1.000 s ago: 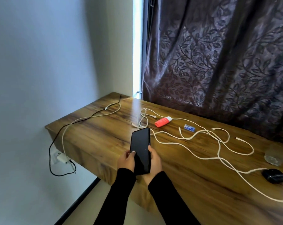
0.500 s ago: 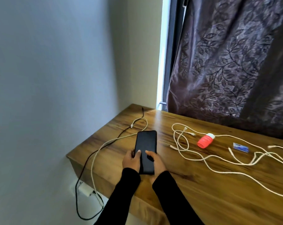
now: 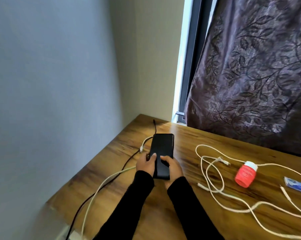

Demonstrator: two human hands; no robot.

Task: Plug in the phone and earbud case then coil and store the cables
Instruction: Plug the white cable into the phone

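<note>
Change: the phone (image 3: 161,158) has travelled from mid-desk to the wall-side corner and now sits beside the white charging cable (image 3: 101,186).
Left hand (image 3: 145,165): grips the phone's left edge, thumb on the screen.
Right hand (image 3: 172,168): grips the right edge.
Meaning: the cable's plug (image 3: 141,150) lies just left of the phone, not yet inserted; plugging in looks next.

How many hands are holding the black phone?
2. The left hand grips the phone at its left edge, and the right hand grips its right edge, near the wooden table corner.
</note>
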